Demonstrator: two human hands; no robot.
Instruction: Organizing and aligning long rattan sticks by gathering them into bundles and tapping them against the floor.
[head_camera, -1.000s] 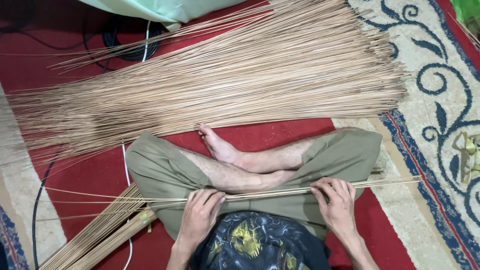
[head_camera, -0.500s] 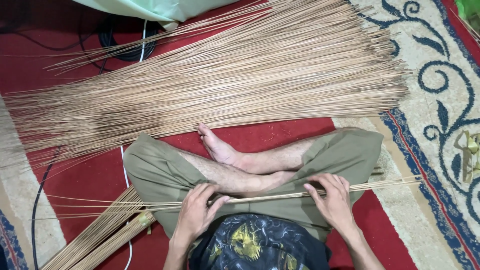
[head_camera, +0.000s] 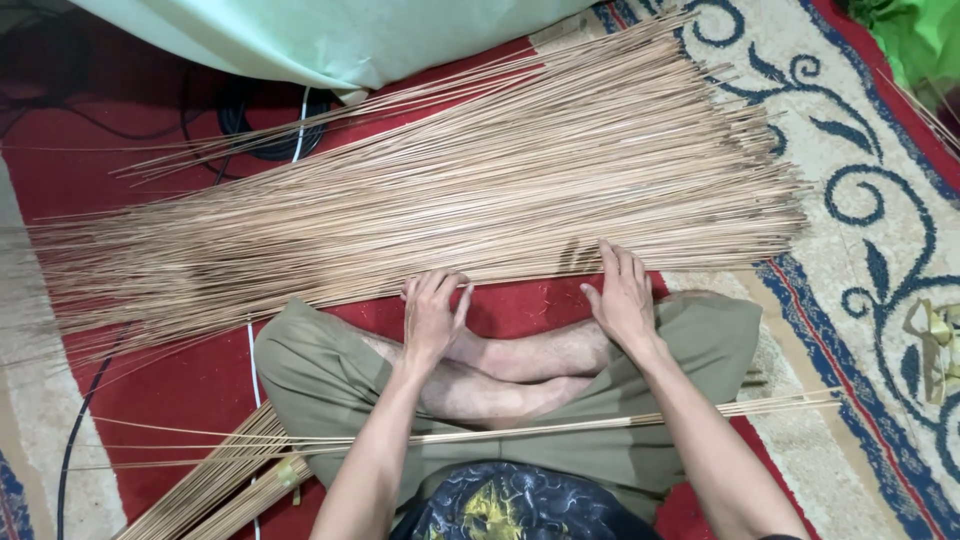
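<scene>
Tan, thin sticks lie fanned in a wide pile across a red carpet, seen from above by a person sitting cross-legged. Both hands reach forward to the near edge of that pile. Left hand rests flat, fingers slightly spread, its fingertips touching the closest sticks. Right hand also lies open, fingers together, pressing on the pile's edge. Neither hand grips anything. Across the person's lap lie a few separate long sticks, well behind the hands. A tied bundle of sticks sits by the left knee. Pale green cloth lies beyond the pile.
</scene>
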